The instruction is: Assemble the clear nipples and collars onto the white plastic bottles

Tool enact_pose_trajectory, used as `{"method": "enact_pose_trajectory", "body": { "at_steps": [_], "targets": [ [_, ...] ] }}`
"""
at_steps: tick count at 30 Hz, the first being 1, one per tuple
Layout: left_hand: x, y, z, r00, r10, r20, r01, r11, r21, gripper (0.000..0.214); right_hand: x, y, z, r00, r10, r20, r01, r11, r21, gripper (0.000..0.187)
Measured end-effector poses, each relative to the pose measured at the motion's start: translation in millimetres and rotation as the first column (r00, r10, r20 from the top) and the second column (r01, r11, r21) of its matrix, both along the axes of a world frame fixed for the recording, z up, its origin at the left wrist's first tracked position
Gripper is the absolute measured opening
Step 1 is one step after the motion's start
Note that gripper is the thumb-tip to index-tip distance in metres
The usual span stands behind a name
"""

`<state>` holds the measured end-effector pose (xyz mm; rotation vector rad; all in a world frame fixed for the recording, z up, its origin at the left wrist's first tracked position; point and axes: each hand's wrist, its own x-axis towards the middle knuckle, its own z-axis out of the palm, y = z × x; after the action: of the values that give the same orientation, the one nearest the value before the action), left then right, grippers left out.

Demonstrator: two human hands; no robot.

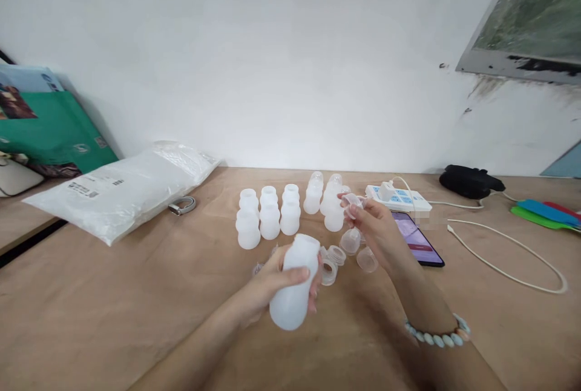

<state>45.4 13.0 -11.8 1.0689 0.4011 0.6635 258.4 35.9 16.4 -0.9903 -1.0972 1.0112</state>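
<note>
My left hand (272,285) is wrapped round a white plastic bottle (295,285), tilted with its open neck up and away from me, just above the wooden table (136,294). My right hand (376,227) pinches a small clear cap (353,200), held up behind and to the right of the bottle. Between my hands, several loose clear caps and rings (338,256) lie on the table. Behind them stand several white bottles in rows (270,215); those on the right (324,194) carry clear caps.
A large white plastic bag (122,188) lies at the back left, with a green folder (49,131) against the wall. A phone (415,238), a white power strip (399,197), a white cable (508,258) and a black pouch (469,180) are at the right.
</note>
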Motion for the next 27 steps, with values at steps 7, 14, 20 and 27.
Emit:
{"method": "enact_pose_trajectory", "body": {
  "at_steps": [7,14,20,27],
  "targets": [
    [-9,30,39.4,0.878,0.463,-0.117,-0.384,0.830,0.405,0.046,5,5,-0.4,0.989,-0.131,-0.068,0.130,0.991,-0.015,0.034],
    [29,77,87.3,0.748,0.598,-0.287,-0.106,0.535,0.838,0.030,4,5,-0.3,0.998,-0.061,0.012,0.061,0.998,0.013,0.035],
    [56,112,68.6,0.636,0.720,-0.276,-0.148,0.465,0.873,0.040,8,7,-2.1,0.997,-0.072,0.031,0.070,0.997,0.039,0.034],
    [58,123,62.9,0.707,0.642,-0.297,-0.117,0.521,0.845,0.040,14,7,-0.1,0.997,-0.065,-0.036,0.067,0.997,0.050,0.029]
  ]
}}
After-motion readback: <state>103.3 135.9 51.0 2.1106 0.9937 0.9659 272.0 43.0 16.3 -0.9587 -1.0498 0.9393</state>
